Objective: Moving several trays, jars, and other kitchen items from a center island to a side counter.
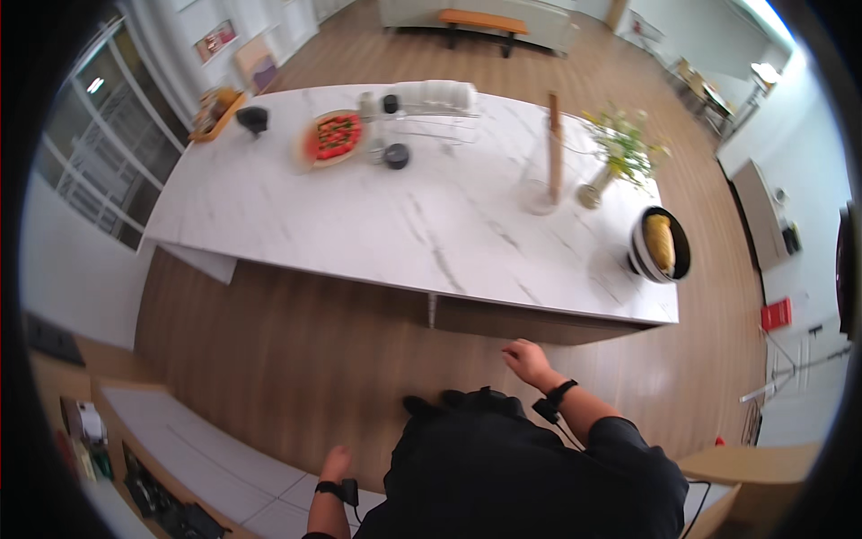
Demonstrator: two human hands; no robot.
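My right hand (527, 362), a black strap with a small device at its wrist, hangs just short of the near edge of a white marble-patterned table (350, 215). Nothing shows in it, and its fingers look curled. Low in the view, my left hand (337, 462) is over the floor by the white cabinet fronts; its fingers are too blurred to read. On the table stand a plate of red and green food (337, 136), a dark round container (396, 155), a wire rack (438, 127) of white dishes, and a dark bowl (660, 244) holding a yellow item.
A flower vase (590, 195) and a clear vessel with a wooden stick (555, 155) stand right of the table's middle. An orange tray (219, 118) and a black cup (253, 120) are at the far left. Behind me runs a cabinet (188, 451).
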